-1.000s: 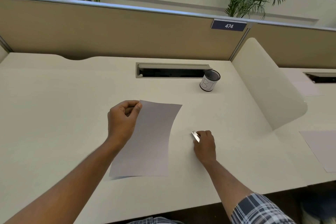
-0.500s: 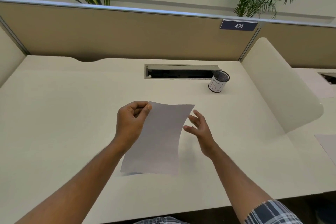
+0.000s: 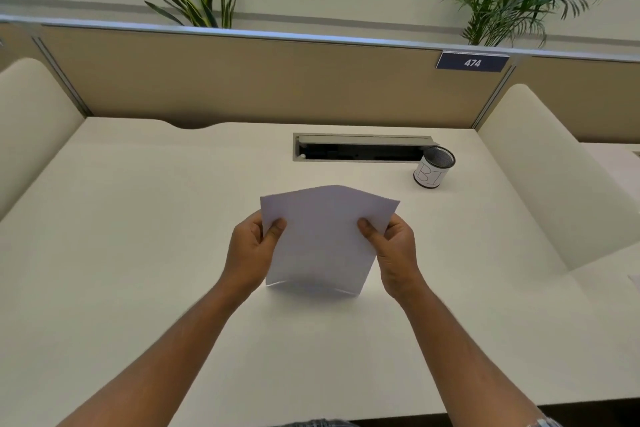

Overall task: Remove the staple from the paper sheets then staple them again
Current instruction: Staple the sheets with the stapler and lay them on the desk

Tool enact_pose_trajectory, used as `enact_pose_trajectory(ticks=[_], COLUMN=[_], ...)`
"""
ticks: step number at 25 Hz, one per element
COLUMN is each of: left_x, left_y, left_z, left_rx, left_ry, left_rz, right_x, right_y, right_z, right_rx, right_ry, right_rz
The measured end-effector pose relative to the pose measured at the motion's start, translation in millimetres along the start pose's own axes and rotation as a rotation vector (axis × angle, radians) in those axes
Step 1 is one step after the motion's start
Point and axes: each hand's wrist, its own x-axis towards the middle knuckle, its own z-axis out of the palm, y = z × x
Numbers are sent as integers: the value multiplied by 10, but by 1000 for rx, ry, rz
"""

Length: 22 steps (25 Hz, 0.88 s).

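Observation:
The white paper sheets [image 3: 322,239] stand nearly upright over the middle of the cream desk [image 3: 138,253], their lower edge close to the surface. My left hand [image 3: 251,250] grips their left edge, thumb on the front. My right hand [image 3: 394,253] grips the right edge the same way. The top edges of the sheets are fanned slightly apart. No staple, stapler or staple remover shows in this view.
A mesh pen cup [image 3: 433,166] with a white label stands at the back right, beside an open cable slot [image 3: 360,148]. Tan partition panels [image 3: 242,80] close the back, and rounded cream dividers [image 3: 554,184] flank both sides. Plants rise behind the partition.
My right hand let go of a small metal tool on the desk and came over to the sheets' right edge. The sheets were lifted from lying curved to nearly upright between both hands.

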Motion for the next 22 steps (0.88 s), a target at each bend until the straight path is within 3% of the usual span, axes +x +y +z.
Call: enact_pose_trajectory(ticks=[6, 22], left_x=[-24, -130], left_y=[61, -246], left_z=[75, 139], left_rx=[15, 93], left_ry=[133, 78], left_rz=[128, 40], right_x=[-125, -238], right_y=[-64, 302], right_z=[184, 151], right_rx=[-246, -413], right_ry=[97, 110], right_rz=[-249, -107])
